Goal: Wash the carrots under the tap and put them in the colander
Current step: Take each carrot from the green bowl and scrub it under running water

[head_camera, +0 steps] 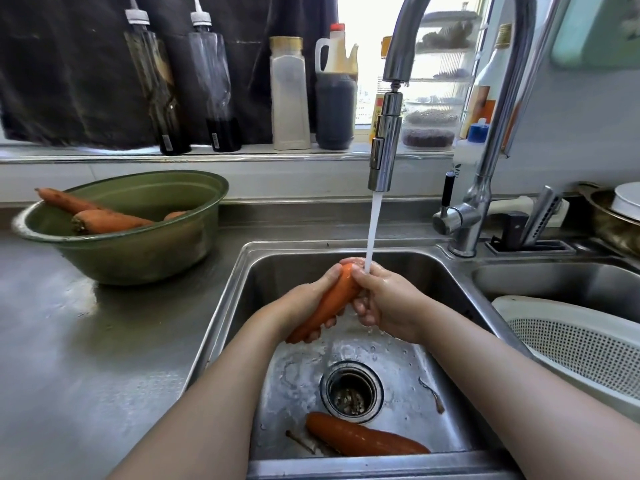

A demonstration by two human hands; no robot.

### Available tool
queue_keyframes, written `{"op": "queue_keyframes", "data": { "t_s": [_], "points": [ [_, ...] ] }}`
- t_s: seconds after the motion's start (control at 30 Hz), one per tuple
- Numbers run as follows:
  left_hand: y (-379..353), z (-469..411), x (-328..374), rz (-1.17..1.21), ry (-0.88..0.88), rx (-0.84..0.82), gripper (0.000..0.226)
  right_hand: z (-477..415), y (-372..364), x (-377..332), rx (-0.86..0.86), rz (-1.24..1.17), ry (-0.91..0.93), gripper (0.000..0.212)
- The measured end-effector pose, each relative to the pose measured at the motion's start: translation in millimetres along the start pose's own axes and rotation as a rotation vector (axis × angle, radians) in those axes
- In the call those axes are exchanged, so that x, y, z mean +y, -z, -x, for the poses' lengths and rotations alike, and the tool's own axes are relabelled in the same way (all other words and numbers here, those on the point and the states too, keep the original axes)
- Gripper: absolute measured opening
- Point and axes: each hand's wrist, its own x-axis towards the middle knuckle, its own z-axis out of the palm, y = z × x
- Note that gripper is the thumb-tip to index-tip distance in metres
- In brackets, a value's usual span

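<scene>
Keep left hand (303, 304) wrapped along carrot (333, 298), right hand (389, 303) pinching its upper end, directly under stream (374, 230) falling onto hands. Rotate and rub to rinse every side. Grip firmly; probably slippery when wet. Then drop into colander (581, 344), right of right hand.

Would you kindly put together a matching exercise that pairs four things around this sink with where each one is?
Things:
1. held carrot
2. loose carrot
3. green bowl
4. white colander

Places:
A. on the counter, left of the sink
B. under the running water
C. right of the sink
D. on the sink bottom, beside the drain

Pairs: 1-B, 2-D, 3-A, 4-C
</scene>
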Motion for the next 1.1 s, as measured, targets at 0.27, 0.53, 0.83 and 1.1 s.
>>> {"op": "queue_keyframes", "data": {
  "t_s": [0.27, 0.53, 0.83, 1.1],
  "points": [
    [-15.3, 0.5, 7.6, 0.172, -0.064, -0.096, 0.062, -2.5, 2.9, -1.3, 0.198, 0.035, -0.002, 0.037],
    [-13.8, 7.7, 18.2, 0.285, -0.057, -0.109, 0.068, 6.0, 6.2, -16.3, 0.015, -0.171, 0.009, 0.019],
    [-23.2, 11.3, 22.6, 0.095, -0.091, -0.111, 0.08, -6.0, 5.7, -12.6, 0.227, -0.248, -0.137, 0.019],
    [-13.6, 11.4, 20.8, 0.269, -0.05, -0.274, 0.049, -3.9, 19.7, -8.3, 0.156, -0.305, -0.138, 0.031]
  ]
}}
